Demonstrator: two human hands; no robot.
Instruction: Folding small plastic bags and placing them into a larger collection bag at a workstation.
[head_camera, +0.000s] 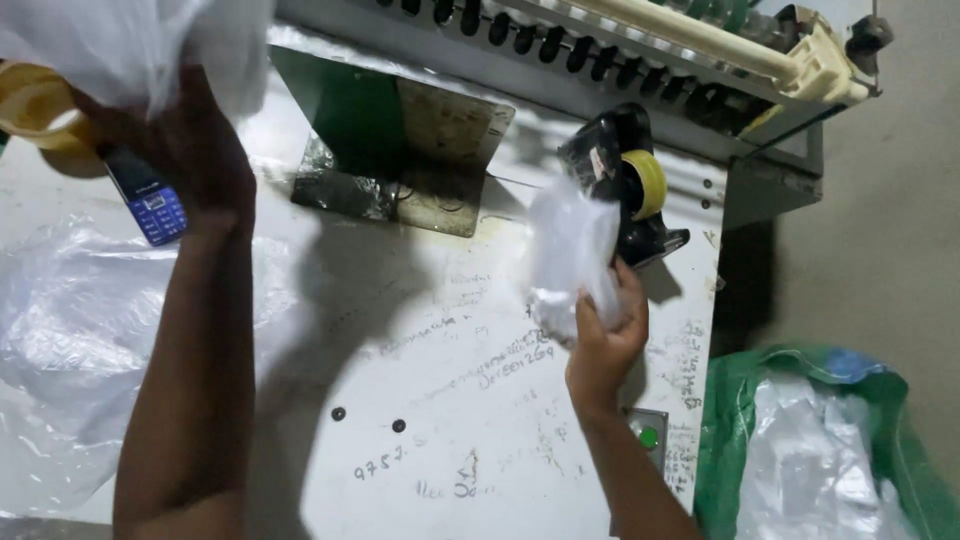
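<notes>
- Closest to the camera is the left forearm, running almost straight up the left side of the view, elbow at the bottom edge and wrist up top.
- The left hand (185, 140) is raised high with its back to the camera. The fingers are buried in a bunch of white plastic (130, 40), so it looks closed on that, though the fingertips themselves are hidden.
- The right forearm comes up from the bottom middle, angled a bit left, wrist bent slightly back.
- The right hand (608, 335) is curled shut around a crumpled clear plastic bag (570, 255); the bag sticks up out of the fist, above the white table (450, 400).
- Right behind that bag sits a black tape dispenser (625, 180) with a yellowish roll on it, near the table's right edge.
- Lower right, off the table, there's a green sack (735, 440) stuffed with more clear plastic.
- On the left, a big sheet of clear plastic (60, 350) lies spread on the table.
- Just beside the left hand is a small blue phone (150, 205) and a yellow tape roll (35, 115).
- Farther back, a green and metal bracket (400, 150), then a machine rail (620, 50) across the top.
</notes>
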